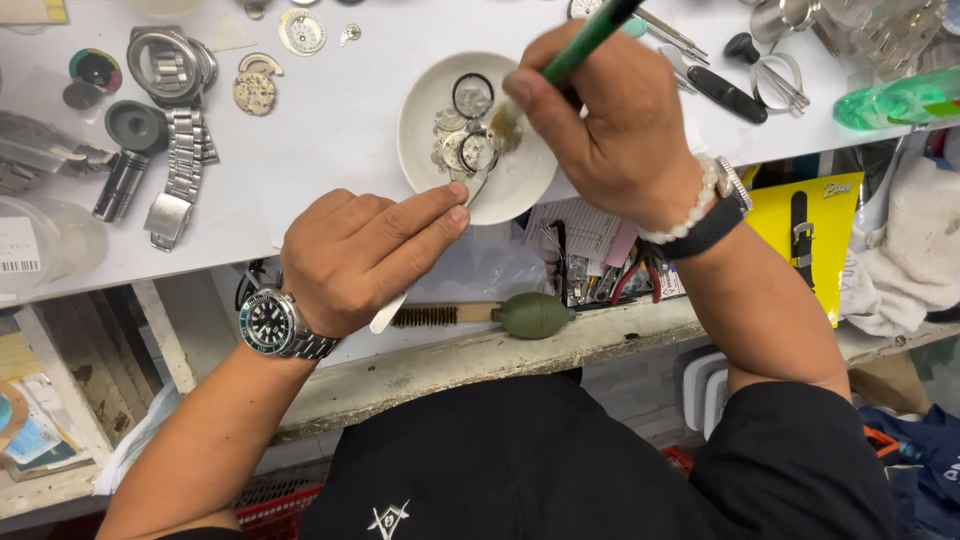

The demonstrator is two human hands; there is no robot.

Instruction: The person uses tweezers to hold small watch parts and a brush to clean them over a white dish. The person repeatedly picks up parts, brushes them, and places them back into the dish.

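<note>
My left hand [365, 255] grips pale tweezers [474, 187] whose tips reach into a white dish [520, 180] on the white bench. The dish holds several small metal watch parts [452, 140] and a dark ring [472, 95]. My right hand [610, 120] holds a green-handled brush [580, 45], its bristles [503, 118] pressed on the parts in the dish. Each wrist wears a watch; the right also has a white bead bracelet.
A steel watch case with bracelet [175, 120], loose dials [255, 92] and caps lie at the left. Tools, a loupe [775, 80] and a green bottle [895, 100] sit at the right. Below the bench edge lie a green dust blower [533, 315] and a wire brush [425, 316].
</note>
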